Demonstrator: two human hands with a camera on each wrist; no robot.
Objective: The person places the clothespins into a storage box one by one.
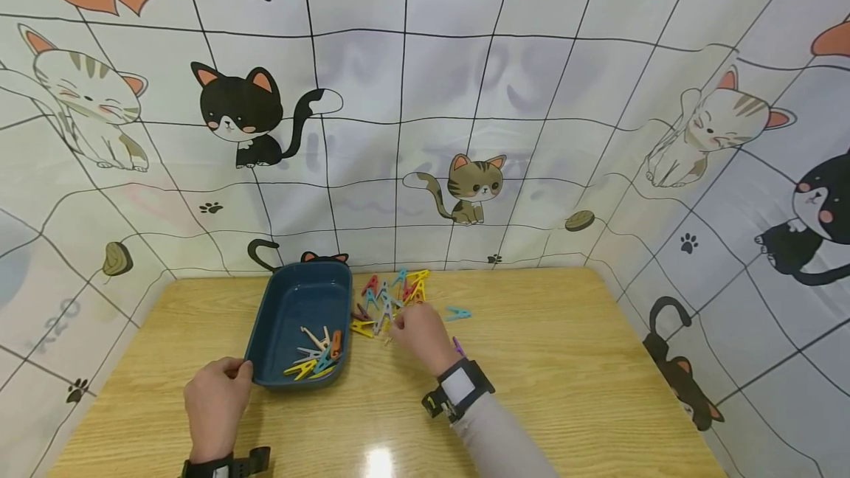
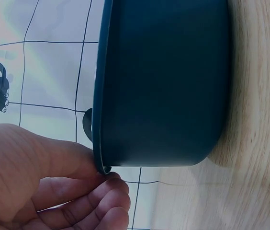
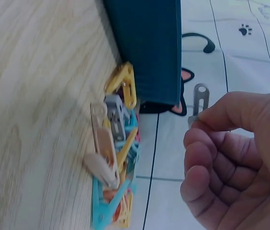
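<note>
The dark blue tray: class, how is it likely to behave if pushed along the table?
The tray would probably slide rather than tip, sitting broad and flat. It seems stiff, its walls standing straight. Clothespins lying loose inside may shift.

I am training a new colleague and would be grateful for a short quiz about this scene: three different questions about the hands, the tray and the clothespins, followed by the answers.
1. True or false: the left hand pinches the rim of the blue tray.
2. Multiple choice: where does the larger pile of clothespins lie?
A) Inside the tray
B) On the table, beside the tray
C) Underneath the tray
3. Short answer: what does the right hand pinch?

Key:
1. True
2. B
3. A grey-looking clothespin
</note>
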